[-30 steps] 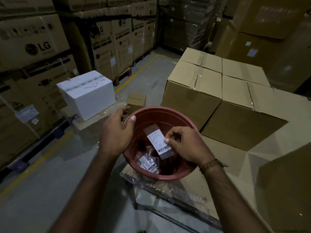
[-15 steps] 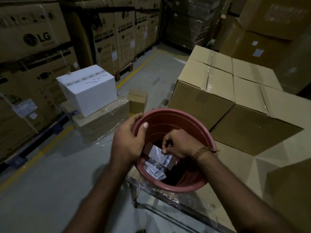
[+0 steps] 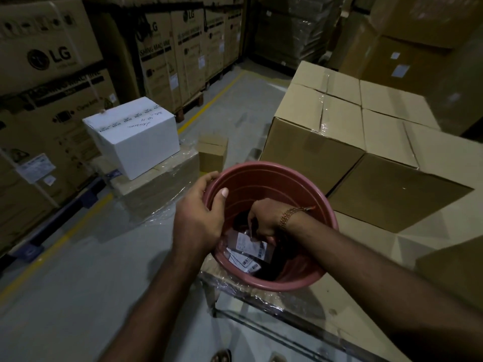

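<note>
I am seeing my left hand (image 3: 201,215) gripping the rim of the red tub (image 3: 274,178), thumb curled inside; the tub is sitting on a wrapped flat carton (image 3: 326,296) right in front of me. My right hand (image 3: 264,218) is reaching deep inside, fingers pinching the top of a small clear packet (image 3: 247,242) with a white barcode label. A second ago that packet was up near the rim; now it is lying low on the other packets (image 3: 243,261). A white box (image 3: 136,137), a little brown box (image 3: 213,152) and big brown boxes (image 3: 313,152) are standing around; my right hand is hiding part of the packet.
</note>
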### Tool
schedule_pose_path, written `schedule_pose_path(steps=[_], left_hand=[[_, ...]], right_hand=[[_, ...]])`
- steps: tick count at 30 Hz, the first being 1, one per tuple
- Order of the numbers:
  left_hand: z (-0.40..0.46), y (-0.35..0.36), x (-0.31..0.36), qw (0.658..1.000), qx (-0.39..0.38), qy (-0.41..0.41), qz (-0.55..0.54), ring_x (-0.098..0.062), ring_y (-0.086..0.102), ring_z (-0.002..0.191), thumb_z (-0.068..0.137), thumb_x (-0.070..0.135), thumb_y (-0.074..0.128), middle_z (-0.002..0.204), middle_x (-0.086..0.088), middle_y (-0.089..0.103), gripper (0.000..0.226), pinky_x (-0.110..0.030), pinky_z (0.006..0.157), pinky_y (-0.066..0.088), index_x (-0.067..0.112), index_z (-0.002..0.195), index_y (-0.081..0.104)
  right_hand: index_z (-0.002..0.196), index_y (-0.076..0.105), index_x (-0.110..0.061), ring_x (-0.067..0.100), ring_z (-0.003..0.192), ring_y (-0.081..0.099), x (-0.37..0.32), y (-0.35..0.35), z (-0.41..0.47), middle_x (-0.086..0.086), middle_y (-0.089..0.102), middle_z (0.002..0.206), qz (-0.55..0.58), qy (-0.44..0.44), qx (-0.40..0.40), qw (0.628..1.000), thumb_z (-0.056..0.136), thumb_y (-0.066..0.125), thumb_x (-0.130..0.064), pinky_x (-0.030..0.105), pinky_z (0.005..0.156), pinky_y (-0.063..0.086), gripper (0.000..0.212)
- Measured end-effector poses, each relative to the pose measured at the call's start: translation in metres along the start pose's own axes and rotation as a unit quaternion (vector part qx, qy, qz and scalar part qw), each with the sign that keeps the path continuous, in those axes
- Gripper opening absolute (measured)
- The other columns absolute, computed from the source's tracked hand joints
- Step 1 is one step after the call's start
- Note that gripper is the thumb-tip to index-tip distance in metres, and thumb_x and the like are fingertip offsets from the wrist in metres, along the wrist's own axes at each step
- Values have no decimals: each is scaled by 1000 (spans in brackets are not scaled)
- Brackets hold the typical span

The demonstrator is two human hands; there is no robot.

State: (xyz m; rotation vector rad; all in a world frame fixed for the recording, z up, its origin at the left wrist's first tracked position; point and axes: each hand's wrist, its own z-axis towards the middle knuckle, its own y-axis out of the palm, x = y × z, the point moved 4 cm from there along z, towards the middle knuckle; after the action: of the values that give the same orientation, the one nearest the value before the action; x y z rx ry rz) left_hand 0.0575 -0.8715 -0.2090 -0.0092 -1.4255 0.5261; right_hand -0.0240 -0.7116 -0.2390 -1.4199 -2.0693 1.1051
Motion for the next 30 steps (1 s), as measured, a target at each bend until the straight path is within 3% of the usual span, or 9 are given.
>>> schedule_pose_path(steps=[2,4,8,11,15,18,22,25,30], left_hand=[[0,0,0,1000,1,1,-1,8,67,100,105,32,63,107,25,68,33,-15,82,57,41,136,59],[0,0,2,1000,2,4,-1,12,66,99,105,31,64,106,26,68,33,-10,79,55,42,135,59],[-1,-1,3,1000,3,1,-2,15,65,98,105,29,64,104,27,67,33,-5,76,53,40,136,59],[-1,-2,3,1000,4,-3,12,13,66,97,105,31,63,105,27,67,33,-10,78,55,38,137,60],[-2,-3,8,999,5,-5,52,6,65,98,105,35,63,109,23,66,34,-14,80,52,34,139,61],[1,1,16,988,-14,3,153,-4,59,104,104,42,63,118,16,58,43,-12,74,39,28,144,57],[5,3,37,963,-2,53,262,-20,56,123,102,49,61,133,0,61,48,-40,98,50,25,144,58],[-5,9,61,948,22,114,297,-26,52,129,102,53,57,135,-2,63,49,-47,106,45,24,140,61],[-44,46,102,949,8,167,267,-22,52,125,102,50,59,131,3,65,43,-47,104,46,26,136,64]], right_hand=[[117,81,-11,23,104,74,0,7,10,8,79,115,-30,2,-3,1000,89,81,-10,23,70,46,28],[120,79,-8,27,112,73,5,13,19,12,77,119,-53,18,5,998,91,76,-8,25,79,48,30],[118,80,-13,24,109,74,14,8,17,7,78,116,-35,38,33,998,87,79,-11,24,78,49,32],[121,79,-24,19,107,73,16,-2,5,-1,77,116,20,25,67,997,83,89,-27,22,82,49,40],[124,77,-30,12,105,71,12,-13,-25,-8,77,112,117,-15,90,989,83,90,-35,30,98,56,43],[124,76,-31,0,97,72,11,-21,-55,-15,79,101,210,-41,117,970,88,86,-32,27,98,55,37],[117,78,-32,-3,89,71,17,-31,-104,-15,79,95,292,-67,206,931,91,84,-33,17,87,52,27],[111,80,-34,1,87,71,33,-34,-145,-13,78,93,328,-67,292,896,92,82,-38,24,84,58,20],[107,81,-32,6,90,74,74,-24,-212,-13,79,93,365,-47,386,846,95,79,-35,38,86,63,12]])
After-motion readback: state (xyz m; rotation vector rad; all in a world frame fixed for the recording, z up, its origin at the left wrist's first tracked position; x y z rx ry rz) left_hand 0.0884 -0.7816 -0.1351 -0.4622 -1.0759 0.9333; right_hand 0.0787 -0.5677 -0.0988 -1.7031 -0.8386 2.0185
